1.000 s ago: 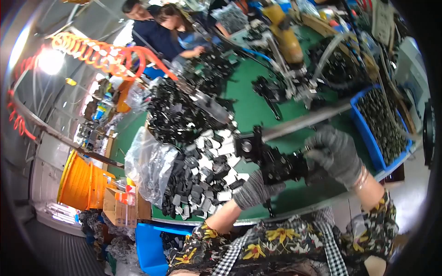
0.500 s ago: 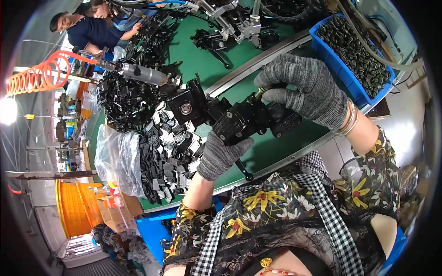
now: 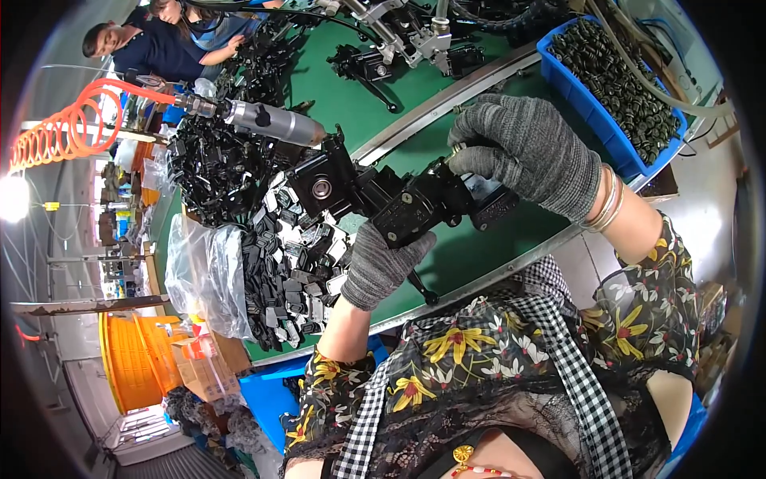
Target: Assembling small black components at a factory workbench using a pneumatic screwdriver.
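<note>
In my gloved left hand [image 3: 381,267] rests a bulky black lever assembly [image 3: 411,211], gripped from below above the green table. It has a round metal fitting on its left block, and a ball-ended lever [image 3: 425,291] sticks out beneath. Above the assembly's right part, my gloved right hand [image 3: 523,156] is closed in a pinch. Between thumb and fingers shows a small brass-coloured fitting [image 3: 456,150], its exact kind too small to make out. The pinched fingertips are close over the assembly; whether the fitting touches it cannot be told.
An air screwdriver [image 3: 275,122] on an orange coiled hose hangs left. Black parts [image 3: 207,176] and small black-and-white pieces [image 3: 299,275] are heaped beside a plastic bag [image 3: 203,275]. A blue bin [image 3: 586,112] of small metal parts stands right, a metal fixture [image 3: 407,40] behind. Two people are far left.
My right hand has shifted slightly and its fingers have closed in more around the small fitting. The air screwdriver has swung a little right. The assembly has hardly moved.
</note>
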`<state>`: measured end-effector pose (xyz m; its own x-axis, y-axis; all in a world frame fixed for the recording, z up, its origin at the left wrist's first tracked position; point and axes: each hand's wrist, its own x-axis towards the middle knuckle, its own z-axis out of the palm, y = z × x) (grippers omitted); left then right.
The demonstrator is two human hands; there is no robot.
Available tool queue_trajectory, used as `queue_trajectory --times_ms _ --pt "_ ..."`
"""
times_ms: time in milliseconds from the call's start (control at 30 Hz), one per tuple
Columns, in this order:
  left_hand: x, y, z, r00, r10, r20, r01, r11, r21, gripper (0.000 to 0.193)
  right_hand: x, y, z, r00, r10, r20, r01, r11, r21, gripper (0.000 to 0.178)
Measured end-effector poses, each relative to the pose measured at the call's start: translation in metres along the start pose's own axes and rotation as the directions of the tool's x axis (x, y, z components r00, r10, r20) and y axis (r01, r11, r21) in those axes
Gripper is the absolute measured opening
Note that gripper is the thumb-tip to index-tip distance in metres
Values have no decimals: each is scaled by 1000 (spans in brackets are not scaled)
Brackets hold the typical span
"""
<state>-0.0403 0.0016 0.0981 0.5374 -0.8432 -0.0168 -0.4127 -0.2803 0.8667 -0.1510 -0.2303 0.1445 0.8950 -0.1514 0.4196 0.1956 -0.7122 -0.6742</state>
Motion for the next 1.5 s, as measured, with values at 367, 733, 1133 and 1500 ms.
queue_trajectory --times_ms 367,733,1133,1500 --pt "6 0 -2 998 54 -25 -53 998 43 33 2 8 7 1000 14 -1 -14 984 -178 29" --pt "1 -13 5 998 17 -57 -15 1000 21 39 2 5 17 975 222 -21 -223 974 -32 43" --pt "-6 -18 2 991 -135 14 134 990 40 33 3 6 -6 935 205 288 -258 953 160 35" --pt "1 -10 7 989 -140 54 133 983 125 32 -6 6 2 992 5 123 25 969 -245 27"
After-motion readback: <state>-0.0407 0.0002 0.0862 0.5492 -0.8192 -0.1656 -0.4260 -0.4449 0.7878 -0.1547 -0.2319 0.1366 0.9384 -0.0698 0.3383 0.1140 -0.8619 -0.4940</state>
